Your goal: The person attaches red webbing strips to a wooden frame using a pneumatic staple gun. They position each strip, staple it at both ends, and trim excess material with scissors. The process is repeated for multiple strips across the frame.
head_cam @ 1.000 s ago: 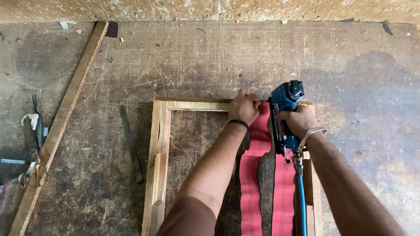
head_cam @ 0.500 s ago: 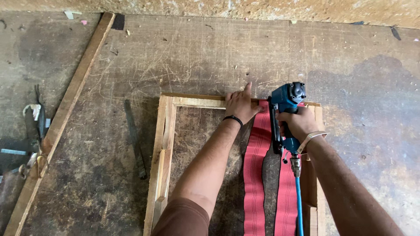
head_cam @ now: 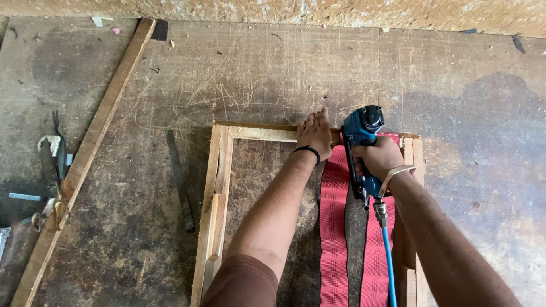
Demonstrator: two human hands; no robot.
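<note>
Fingers of my left hand (head_cam: 314, 132) lie flat and together, pressing the top end of the left red strap (head_cam: 334, 227) onto the frame (head_cam: 219, 187)'s top rail, having slid a little leftward along that rail over the last second, with a loose batten (head_cam: 85, 153) and a dark blade (head_cam: 181, 182) well off to their left. Just right of them my right hand (head_cam: 380, 158) stays clenched on the blue stapler (head_cam: 360, 132), nose down on the second strap (head_cam: 375, 256), so I judge the webbing is pinned taut for fastening.

2 red straps (head_cam: 334, 227), 1 nail gun (head_cam: 362, 149), 1 wood frame (head_cam: 219, 187), 2 hands (head_cam: 316, 134).
</note>
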